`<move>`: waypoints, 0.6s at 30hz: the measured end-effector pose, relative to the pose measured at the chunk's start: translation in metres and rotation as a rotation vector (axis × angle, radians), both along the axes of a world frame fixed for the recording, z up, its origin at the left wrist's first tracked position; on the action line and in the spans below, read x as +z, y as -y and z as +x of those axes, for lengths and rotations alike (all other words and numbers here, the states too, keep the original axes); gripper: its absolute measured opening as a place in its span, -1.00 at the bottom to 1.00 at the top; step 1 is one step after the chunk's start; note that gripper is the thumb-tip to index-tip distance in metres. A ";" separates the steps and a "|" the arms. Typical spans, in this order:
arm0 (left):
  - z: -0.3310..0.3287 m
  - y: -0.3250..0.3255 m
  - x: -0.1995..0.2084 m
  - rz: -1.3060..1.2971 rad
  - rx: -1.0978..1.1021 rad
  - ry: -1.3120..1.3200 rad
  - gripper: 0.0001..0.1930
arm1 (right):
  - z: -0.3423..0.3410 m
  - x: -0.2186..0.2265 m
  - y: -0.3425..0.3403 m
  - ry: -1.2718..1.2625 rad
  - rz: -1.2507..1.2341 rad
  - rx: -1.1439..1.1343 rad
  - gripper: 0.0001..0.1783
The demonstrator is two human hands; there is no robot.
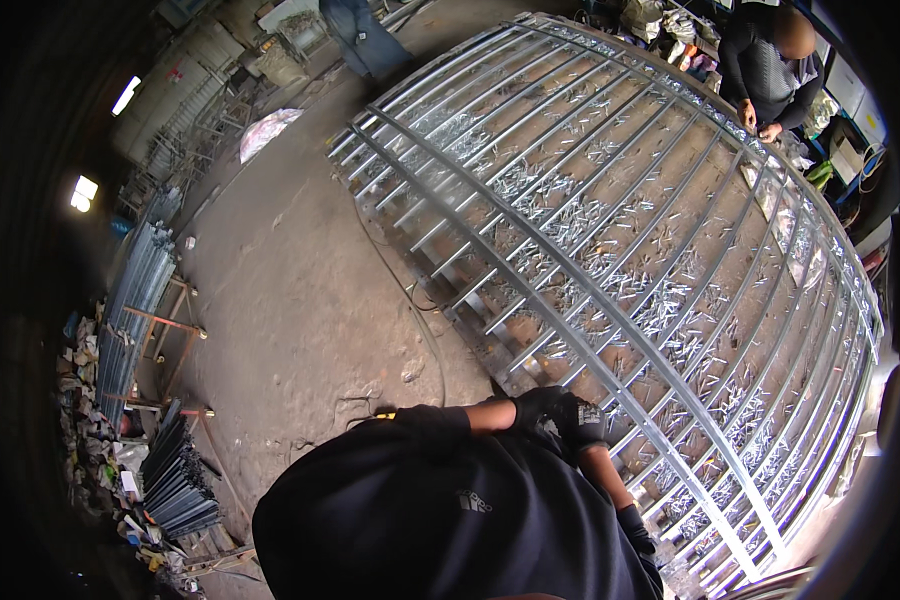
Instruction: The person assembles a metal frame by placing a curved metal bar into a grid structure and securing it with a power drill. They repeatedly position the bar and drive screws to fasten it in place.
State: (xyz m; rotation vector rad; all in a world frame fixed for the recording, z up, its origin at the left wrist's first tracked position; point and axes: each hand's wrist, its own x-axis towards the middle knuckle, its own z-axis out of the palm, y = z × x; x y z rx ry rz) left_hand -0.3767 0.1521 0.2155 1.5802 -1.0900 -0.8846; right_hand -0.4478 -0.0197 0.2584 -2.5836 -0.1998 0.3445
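Both my hands wear dark gloves and meet in front of my body at the near edge of a large silver metal grille [560,318]. My left hand [538,412] is closed, its fingers curled in against the other glove. Right beside it, my right hand [582,424] is also closed, with grey on the glove's finger side. Whatever they grip is hidden between the gloves. Two long flat rails cross the grille's many thin parallel bars, and the bar ends stick out close to my hands.
Many short metal offcuts [670,310] lie scattered beneath the bars. Across the grille, a person [770,65] in dark clothes bends over its far edge. Another person's legs [360,40] show at the top. Bundled metal bars [135,300] rest on stands at left. A cable [432,345] runs along the floor.
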 end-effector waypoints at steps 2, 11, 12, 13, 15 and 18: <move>0.010 0.000 0.004 0.023 0.039 -0.093 -0.47 | -0.004 -0.018 0.003 0.037 0.180 -0.061 -0.65; 0.033 -0.008 0.003 0.309 0.298 -1.245 -0.74 | -0.017 -0.067 0.005 -0.019 0.647 -0.433 -0.85; 0.034 -0.007 0.009 0.387 0.407 -1.315 -0.72 | -0.016 -0.060 0.002 -0.056 0.649 -0.514 -0.87; 0.036 -0.007 0.017 0.423 0.343 -1.252 -0.70 | -0.018 -0.051 -0.002 -0.037 0.687 -0.558 -0.89; 0.039 -0.009 0.023 0.436 0.278 -1.183 -0.68 | -0.011 -0.038 -0.007 -0.048 0.468 -0.499 -0.82; 0.042 -0.018 0.014 0.293 0.179 -0.867 -0.67 | 0.005 -0.037 -0.004 0.034 0.313 -0.122 -0.79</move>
